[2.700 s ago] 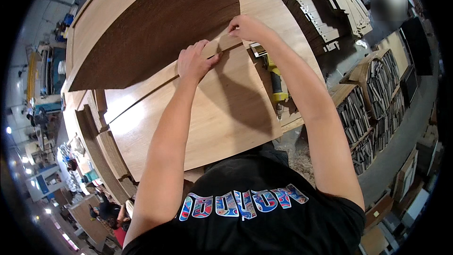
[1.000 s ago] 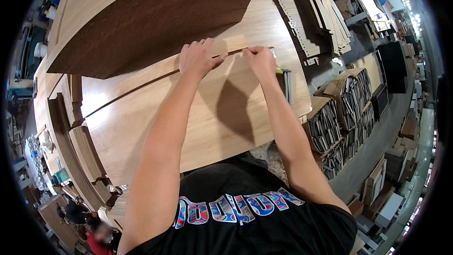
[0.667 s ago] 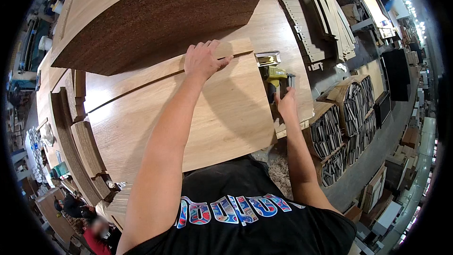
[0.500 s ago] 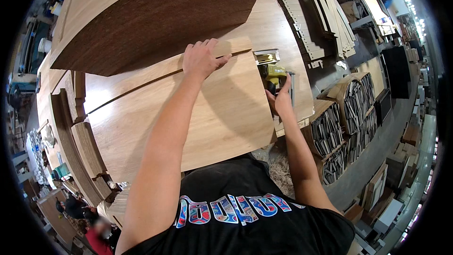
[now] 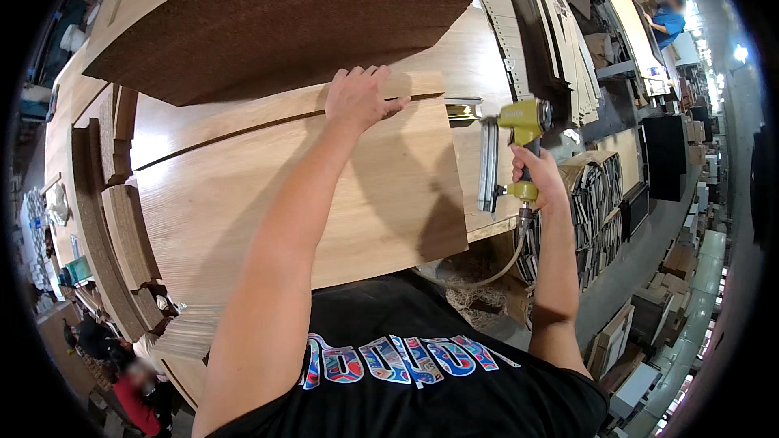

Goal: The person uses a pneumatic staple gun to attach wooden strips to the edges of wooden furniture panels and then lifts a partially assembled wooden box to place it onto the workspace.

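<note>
A pneumatic nail gun (image 5: 519, 118), olive-yellow with a dark grip and a silver magazine, is in my right hand (image 5: 542, 174), fingers wrapped round its handle. An air hose (image 5: 507, 264) runs down from its base. The gun is raised at the right of the wood panel (image 5: 300, 203), apart from it. My left hand (image 5: 355, 99) lies over the narrow wood strip (image 5: 243, 126) along the panel's far side, fingers bent over its far edge and thumb stretched right. A dark gap runs between strip and panel. The left fingertips are partly hidden.
A large board with a dark brown underside (image 5: 284, 24) stands just beyond the strip. A small shiny metal piece (image 5: 464, 109) lies beside the panel's right end. Stacked wood strips (image 5: 105, 211) lie left; bundled offcuts (image 5: 596, 195) stand right. Two other people are farther off.
My right hand has lifted the nail gun from low beside the panel's right end, up and to the right, turning it upright. My left hand stays on the strip.
</note>
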`<state>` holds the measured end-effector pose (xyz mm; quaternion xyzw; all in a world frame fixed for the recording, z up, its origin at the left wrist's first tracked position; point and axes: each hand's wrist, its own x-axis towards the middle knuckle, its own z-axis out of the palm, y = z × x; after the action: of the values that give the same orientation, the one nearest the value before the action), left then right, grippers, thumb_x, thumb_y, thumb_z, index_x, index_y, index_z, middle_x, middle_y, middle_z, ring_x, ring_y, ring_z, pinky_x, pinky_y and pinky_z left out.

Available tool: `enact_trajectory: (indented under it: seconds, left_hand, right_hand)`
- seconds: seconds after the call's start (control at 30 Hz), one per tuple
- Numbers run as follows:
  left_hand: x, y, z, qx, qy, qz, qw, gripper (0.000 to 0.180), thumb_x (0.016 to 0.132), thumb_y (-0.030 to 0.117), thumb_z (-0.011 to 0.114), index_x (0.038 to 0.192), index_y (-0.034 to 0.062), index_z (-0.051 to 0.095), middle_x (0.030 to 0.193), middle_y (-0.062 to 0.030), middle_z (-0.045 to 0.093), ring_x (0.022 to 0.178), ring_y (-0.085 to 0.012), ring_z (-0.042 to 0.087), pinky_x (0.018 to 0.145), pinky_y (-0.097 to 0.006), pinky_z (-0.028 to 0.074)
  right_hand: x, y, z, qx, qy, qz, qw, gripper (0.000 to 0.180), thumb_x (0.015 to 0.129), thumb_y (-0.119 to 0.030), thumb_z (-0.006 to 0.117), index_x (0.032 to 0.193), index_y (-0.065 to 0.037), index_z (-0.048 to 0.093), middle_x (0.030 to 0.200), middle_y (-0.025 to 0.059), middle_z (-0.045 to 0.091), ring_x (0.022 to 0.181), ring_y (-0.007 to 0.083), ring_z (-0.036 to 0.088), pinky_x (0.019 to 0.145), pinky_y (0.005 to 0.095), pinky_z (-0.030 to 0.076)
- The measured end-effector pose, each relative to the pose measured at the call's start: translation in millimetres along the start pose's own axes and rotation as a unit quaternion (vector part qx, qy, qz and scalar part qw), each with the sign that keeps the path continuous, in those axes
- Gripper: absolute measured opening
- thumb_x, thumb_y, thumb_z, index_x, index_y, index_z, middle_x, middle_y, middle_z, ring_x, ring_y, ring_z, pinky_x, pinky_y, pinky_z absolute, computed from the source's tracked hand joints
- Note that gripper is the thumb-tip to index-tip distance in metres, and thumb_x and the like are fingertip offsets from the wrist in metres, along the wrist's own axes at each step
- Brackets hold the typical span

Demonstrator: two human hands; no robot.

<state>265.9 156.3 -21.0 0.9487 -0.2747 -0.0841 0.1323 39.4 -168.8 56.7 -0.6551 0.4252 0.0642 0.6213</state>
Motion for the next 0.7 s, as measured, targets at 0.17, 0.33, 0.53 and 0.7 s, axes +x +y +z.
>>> enact_trajectory:
  seconds: [0.17, 0.33, 0.53, 0.7]
  left_hand:
    - [0.0, -4.7, 3.8, -0.011, 0.024, 0.011, 1.000, 0.079, 0.098, 0.084, 0.062, 0.144, 0.0195, 0.069, 0.126, -0.0067, 0.078, 0.121, -0.0244, 0.070, 0.105, -0.041, 0.049]
    - [4.7, -11.7, 7.1, -0.041, 0.032, 0.034, 0.998, 0.078, 0.097, 0.081, 0.065, 0.143, 0.0178, 0.069, 0.125, -0.0081, 0.078, 0.120, -0.0263, 0.070, 0.105, -0.042, 0.049]
    - [5.4, -14.7, 21.7, -0.043, 0.051, 0.043, 0.997, 0.066, 0.096, 0.069, 0.075, 0.136, 0.0160, 0.069, 0.125, -0.0055, 0.077, 0.120, -0.0264, 0.069, 0.104, -0.043, 0.048]
    - [5.8, -14.2, 21.5, -0.035, 0.055, 0.039, 0.997, 0.066, 0.096, 0.069, 0.076, 0.134, 0.0157, 0.070, 0.123, -0.0059, 0.077, 0.119, -0.0261, 0.070, 0.103, -0.043, 0.048]
  right_hand:
    - [-18.0, -72.4, 53.1, -0.086, -0.091, -0.072, 0.990, 0.021, 0.107, -0.022, 0.078, 0.116, -0.004, 0.072, 0.078, -0.0033, 0.061, 0.064, 0.0101, 0.063, 0.061, 0.0301, 0.053]
    - [-10.4, -94.1, 97.7, -0.182, -0.120, -0.101, 0.971, 0.020, 0.105, -0.021, 0.077, 0.105, -0.002, 0.070, 0.076, 0.0005, 0.065, 0.063, 0.0108, 0.063, 0.061, 0.0317, 0.055]
    - [0.1, -92.9, 108.8, -0.225, -0.110, -0.114, 0.961, 0.024, 0.104, -0.022, 0.077, 0.103, 0.001, 0.072, 0.074, 0.0027, 0.067, 0.062, 0.0117, 0.063, 0.059, 0.0321, 0.054]
    - [-3.3, -96.4, 113.9, -0.232, -0.102, -0.113, 0.961, 0.024, 0.104, -0.022, 0.076, 0.105, 0.002, 0.073, 0.076, 0.0033, 0.067, 0.062, 0.0117, 0.064, 0.059, 0.0323, 0.054]
